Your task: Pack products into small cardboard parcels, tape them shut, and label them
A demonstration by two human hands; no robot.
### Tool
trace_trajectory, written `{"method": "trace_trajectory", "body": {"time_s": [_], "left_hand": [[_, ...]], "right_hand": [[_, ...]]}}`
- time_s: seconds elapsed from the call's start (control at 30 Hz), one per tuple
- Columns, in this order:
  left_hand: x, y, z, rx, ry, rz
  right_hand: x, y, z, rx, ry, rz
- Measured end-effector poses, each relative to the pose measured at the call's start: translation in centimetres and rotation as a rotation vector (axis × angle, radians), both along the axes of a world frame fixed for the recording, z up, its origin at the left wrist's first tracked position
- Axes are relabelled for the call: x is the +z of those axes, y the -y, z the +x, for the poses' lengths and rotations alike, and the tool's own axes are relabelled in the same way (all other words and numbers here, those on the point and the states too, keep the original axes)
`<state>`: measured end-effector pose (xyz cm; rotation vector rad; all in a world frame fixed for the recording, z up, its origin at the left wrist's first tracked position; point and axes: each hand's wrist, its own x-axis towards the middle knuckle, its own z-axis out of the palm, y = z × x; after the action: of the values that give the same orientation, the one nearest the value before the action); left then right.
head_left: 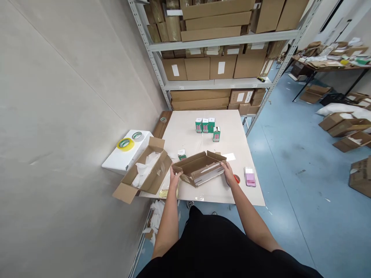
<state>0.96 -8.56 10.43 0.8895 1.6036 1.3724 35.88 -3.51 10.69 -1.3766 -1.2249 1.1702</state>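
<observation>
Between my two hands is a long, shallow cardboard box point(189, 164), its top open and its flaps raised, tilted over the near part of the table. My left hand point(175, 178) is closed on its left end, and my right hand point(228, 172) grips the right end. A strip of clear tape shows along its near side. Just behind the box's left end stands a small green-and-white box point(182, 154). Several more green-and-white boxes point(205, 125) stand farther back. Beside my right wrist lies a red tape roll point(237, 178), partly hidden.
An open carton point(156, 175) with white paper sits at the left, by a white box point(116, 160) bearing a yellow tape roll point(125, 144). A pink-and-white item point(250, 177) lies near the table's right edge. Shelves point(223, 44) of cartons rise behind the table point(232, 135).
</observation>
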Motion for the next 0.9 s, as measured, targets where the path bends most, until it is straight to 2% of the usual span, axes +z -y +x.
{"method": "trace_trajectory", "body": {"time_s": [0.1, 0.2, 0.33, 0.57, 0.77, 0.9], "left_hand": [[0.4, -0.5, 0.4, -0.087, 0.027, 0.040], [0.7, -1.2, 1.1, -0.167, 0.067, 0.049], [1.1, -2.1, 1.9, -0.271, 0.083, 0.057], [1.4, -3.6, 2.4, -0.233, 0.040, -0.006], [0.4, -4.8, 3.0, -0.174, -0.055, 0.005], [0.3, -5.2, 3.0, -0.176, -0.055, 0.058]], "right_hand": [[1.1, 0.2, -0.7, -0.028, -0.088, -0.080], [1.3, 0.6, -1.3, -0.080, -0.093, -0.150], [0.8, 1.2, -1.4, -0.010, 0.007, -0.129], [0.0, 1.9, -1.2, 0.079, 0.087, -0.021], [-0.1, 2.9, -0.7, 0.145, 0.134, 0.015], [-0.6, 3.3, -0.2, 0.174, 0.131, 0.025]]}}
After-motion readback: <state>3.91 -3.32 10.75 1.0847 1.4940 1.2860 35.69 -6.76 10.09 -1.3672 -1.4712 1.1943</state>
